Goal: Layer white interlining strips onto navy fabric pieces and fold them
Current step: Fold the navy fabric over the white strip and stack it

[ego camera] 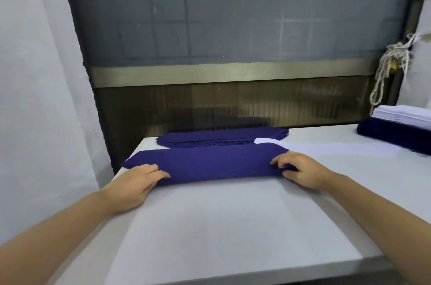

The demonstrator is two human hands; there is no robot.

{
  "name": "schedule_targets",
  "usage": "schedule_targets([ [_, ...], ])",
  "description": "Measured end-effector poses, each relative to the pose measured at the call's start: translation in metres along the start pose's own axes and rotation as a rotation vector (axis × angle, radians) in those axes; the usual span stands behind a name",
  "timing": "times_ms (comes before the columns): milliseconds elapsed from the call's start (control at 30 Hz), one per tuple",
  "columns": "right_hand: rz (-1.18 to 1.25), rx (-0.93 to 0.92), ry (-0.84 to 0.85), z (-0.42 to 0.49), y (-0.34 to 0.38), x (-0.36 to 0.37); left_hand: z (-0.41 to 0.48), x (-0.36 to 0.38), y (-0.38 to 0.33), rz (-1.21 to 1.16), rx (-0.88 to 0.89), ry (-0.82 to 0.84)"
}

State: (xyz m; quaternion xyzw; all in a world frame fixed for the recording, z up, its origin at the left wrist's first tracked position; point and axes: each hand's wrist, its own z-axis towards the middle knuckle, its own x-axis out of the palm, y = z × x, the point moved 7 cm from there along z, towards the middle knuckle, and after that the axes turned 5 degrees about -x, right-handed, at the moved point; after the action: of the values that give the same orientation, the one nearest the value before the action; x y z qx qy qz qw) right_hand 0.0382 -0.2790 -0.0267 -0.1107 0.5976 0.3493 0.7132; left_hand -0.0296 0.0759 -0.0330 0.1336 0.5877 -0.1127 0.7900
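A long navy fabric piece (217,163) with pointed ends lies across the white table (233,226), its near edge rolled up. My left hand (135,184) grips its left end, fingers on top and thumb below. At the right end my right hand (300,171) pinches the edge between curled fingers and thumb. A tip of white interlining (263,140) peeks out from behind the piece at its far right. Behind lies a flat stack of navy pieces (221,137).
At the far right stands a pile of white strips (403,115) on top of navy pieces (391,136). A grey window pane and metal frame close off the back. White cords (387,67) hang at the right. The table's left edge drops off beside my left forearm.
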Motion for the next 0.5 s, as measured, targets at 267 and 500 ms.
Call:
schedule_targets([
  [267, 0.131, 0.047, 0.006, -0.006, -0.001, -0.002, -0.004, 0.005, -0.010, -0.082, -0.018, 0.136],
  [500, 0.196, 0.106, -0.068, -0.006, -0.011, 0.000, -0.001, 0.004, -0.016, -0.149, -0.011, 0.193],
])
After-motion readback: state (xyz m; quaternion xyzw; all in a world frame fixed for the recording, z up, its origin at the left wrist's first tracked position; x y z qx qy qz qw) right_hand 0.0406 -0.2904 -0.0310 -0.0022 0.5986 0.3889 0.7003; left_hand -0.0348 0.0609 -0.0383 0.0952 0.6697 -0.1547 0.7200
